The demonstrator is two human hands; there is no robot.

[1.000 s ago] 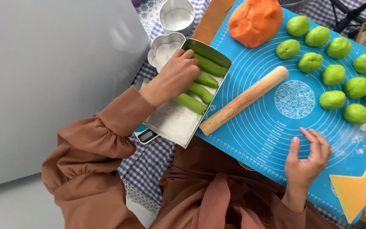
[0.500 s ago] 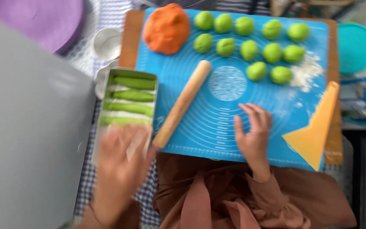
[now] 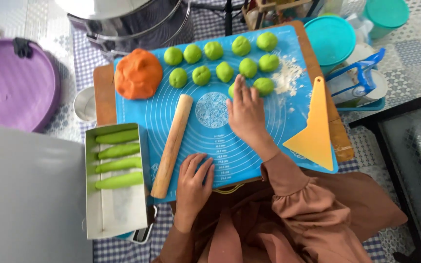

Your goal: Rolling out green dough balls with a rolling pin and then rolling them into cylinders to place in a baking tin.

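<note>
My right hand (image 3: 246, 114) stretches across the blue silicone mat (image 3: 269, 131), fingers apart, with its fingertips on a green dough ball (image 3: 231, 90) that it mostly hides. Several more green dough balls (image 3: 201, 75) lie in two rows at the mat's far side. My left hand (image 3: 194, 182) lies flat and empty on the mat's near edge, next to the near end of the wooden rolling pin (image 3: 172, 144). An orange dough lump (image 3: 138, 73) sits at the mat's far left corner.
A metal tray (image 3: 115, 209) with several green dough rolls (image 3: 119, 165) stands left of the mat. A yellow scraper (image 3: 314, 129) lies at the right, loose flour (image 3: 287, 75) beyond it. Around are a purple round tray (image 3: 10, 90), a steel pot (image 3: 132, 22) and teal lids (image 3: 330, 38).
My left hand has left the metal tray and come to rest on the mat's near edge. My right hand has reached forward from the near mat to the green balls. The view has shifted.
</note>
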